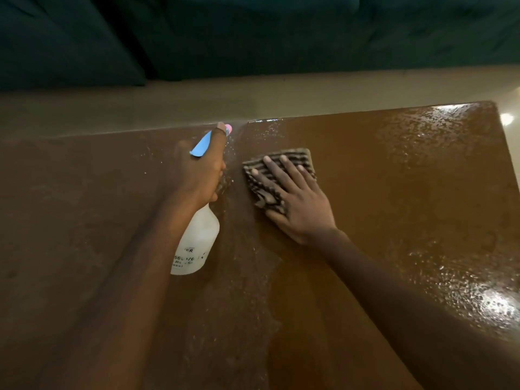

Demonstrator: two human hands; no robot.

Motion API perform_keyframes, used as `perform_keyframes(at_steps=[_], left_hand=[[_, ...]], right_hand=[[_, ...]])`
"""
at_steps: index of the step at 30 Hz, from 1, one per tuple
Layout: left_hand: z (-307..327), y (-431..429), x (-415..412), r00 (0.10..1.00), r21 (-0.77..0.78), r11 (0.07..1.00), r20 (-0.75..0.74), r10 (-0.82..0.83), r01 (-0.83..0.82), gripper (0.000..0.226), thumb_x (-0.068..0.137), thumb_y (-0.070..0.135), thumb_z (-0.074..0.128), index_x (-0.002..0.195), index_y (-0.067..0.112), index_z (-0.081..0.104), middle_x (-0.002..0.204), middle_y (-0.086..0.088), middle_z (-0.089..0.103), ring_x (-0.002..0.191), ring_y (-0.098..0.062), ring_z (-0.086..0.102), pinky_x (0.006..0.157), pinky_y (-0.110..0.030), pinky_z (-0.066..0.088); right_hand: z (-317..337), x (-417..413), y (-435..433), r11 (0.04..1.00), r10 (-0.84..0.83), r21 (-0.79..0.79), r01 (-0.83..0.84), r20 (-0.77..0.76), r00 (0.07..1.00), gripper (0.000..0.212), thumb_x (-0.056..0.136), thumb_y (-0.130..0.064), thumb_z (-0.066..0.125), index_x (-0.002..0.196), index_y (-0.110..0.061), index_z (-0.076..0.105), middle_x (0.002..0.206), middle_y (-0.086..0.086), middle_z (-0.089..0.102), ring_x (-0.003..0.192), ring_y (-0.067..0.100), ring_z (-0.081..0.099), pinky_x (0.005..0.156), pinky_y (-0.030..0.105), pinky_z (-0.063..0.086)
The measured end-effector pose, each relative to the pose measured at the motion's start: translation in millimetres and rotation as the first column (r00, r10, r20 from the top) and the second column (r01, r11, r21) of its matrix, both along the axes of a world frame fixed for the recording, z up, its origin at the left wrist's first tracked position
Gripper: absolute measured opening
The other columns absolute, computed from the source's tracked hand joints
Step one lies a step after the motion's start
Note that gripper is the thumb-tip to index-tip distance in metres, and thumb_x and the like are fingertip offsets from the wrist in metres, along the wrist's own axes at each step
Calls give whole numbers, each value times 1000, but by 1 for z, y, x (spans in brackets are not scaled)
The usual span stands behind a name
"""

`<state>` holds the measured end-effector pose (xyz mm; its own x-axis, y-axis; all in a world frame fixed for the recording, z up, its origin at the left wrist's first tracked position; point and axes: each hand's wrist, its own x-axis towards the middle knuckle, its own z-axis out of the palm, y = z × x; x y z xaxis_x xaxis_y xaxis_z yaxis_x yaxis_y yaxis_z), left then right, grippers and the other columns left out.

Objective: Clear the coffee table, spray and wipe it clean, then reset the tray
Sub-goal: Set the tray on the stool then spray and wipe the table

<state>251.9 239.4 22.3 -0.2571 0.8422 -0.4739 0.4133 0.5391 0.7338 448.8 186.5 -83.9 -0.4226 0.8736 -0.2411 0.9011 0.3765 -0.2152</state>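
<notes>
The brown coffee table (394, 178) fills most of the view, its right half glistening with wet droplets and a band of spray running down the middle. My left hand (199, 170) grips a white spray bottle (197, 240) with a blue trigger and pink nozzle, held above the table and pointed at the far edge. My right hand (292, 198) lies flat, fingers spread, pressing a striped grey cloth (264, 192) onto the tabletop just right of the bottle. No tray is in view.
A dark teal sofa (253, 35) stands beyond the table's far edge, with a strip of pale floor (197, 102) between them. The table's right edge (506, 164) borders shiny floor.
</notes>
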Motion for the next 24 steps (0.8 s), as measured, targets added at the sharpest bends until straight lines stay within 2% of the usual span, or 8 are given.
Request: perform_keyframes(at_steps=[2,4,9,11,14,17,22,24], left_hand=[[0,2,4,999,-9,999,-17,-31,31,53,93,61,37,69,16,52,64,-1,52,36,6,48,33,-7,33],[0,2,5,998,-27,998,-33,-50,49,52,93,60,37,68,17,50,63,0,51,37,8,48,32,-5,33],[-6,1,-2,1000,-75,997,15,-23,24,49,94,60,37,70,19,52,67,1,55,55,-9,52,49,-20,43],[-9,0,-6,998,-92,995,47,41,-37,46,94,58,39,71,20,51,69,0,55,58,-12,52,50,-23,46],[-11,-3,-16,999,-83,996,19,30,-28,48,93,61,39,77,19,53,71,1,56,61,-12,54,42,-19,45],[-12,-7,-28,1000,-94,995,4,-14,15,52,92,64,36,76,18,54,71,0,56,61,-12,53,40,-15,44],[-14,-16,-33,999,-95,995,-21,-29,27,52,89,65,41,77,17,57,70,0,57,60,-14,54,49,-24,46],[-16,-19,-32,999,-107,994,-35,-31,27,52,89,65,42,73,18,56,70,-1,59,62,-17,56,53,-25,47]], right_hand=[[2,37,-8,996,-87,-8,87,-9,996,68,95,-65,20,155,-43,-3,166,-11,-3,152,17,-7,123,43,2],[7,68,-1,958,-286,-28,286,-15,958,71,95,-65,22,155,-39,-4,165,-12,-3,152,16,-4,122,43,1],[4,57,66,788,-616,3,616,28,787,78,94,-63,16,155,-16,31,166,-3,-11,152,21,-12,123,44,-4],[1,22,81,795,-606,19,606,32,795,77,95,-64,17,156,-18,26,166,-1,-12,152,24,-13,123,46,-2],[0,-29,69,922,-385,42,385,-14,923,70,98,-63,23,158,-29,6,167,-1,-6,152,24,-9,123,45,-1],[-3,-43,42,967,-252,31,253,-22,967,68,99,-64,19,156,-35,-2,167,-5,-6,152,21,-10,124,42,-2],[-2,-25,-2,961,-274,14,276,-72,959,64,98,-63,17,152,-42,-9,165,-11,-9,152,15,-11,123,37,-4],[-1,-21,-10,932,-359,8,361,-102,928,65,98,-61,19,155,-38,1,165,-12,-6,152,15,-8,123,37,-2]])
